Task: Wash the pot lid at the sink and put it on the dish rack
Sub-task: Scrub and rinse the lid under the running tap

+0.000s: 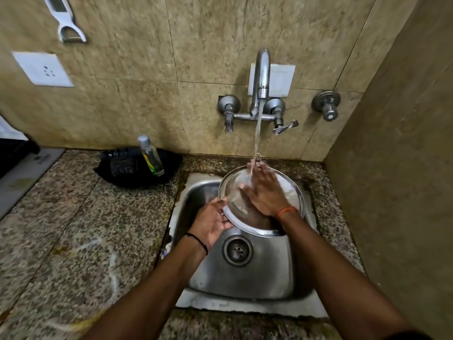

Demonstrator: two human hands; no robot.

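The left hand (212, 223) is gripping the near-left rim of the round steel-rimmed glass pot lid (289, 192), thumb curled over the edge and fingers underneath. The grip appears chosen to steady the lid and leave its face free. The right hand (263, 192) is lying flat on the lid's upper surface, fingers straight and slightly spread, pressing rather than gripping. Its fingertips are reaching into the water stream (257, 133), which suggests rubbing and rinsing together.

The lid is being held above the far half of the square stainless-steel sink (247, 283), tilted with its far edge raised. That tilt is likely letting the water run across the glass and fall into the basin, not onto the speckled granite counter (73, 217). The curved chrome wall tap (261, 77) is running directly onto the lid's far portion.

Judgement: the washing step is in hand; placement is not yet begun. A black mesh basket (127, 170), holding a small clear plastic bottle (150, 155), is standing on the counter left of the sink. Whether this is the dish rack cannot be told.
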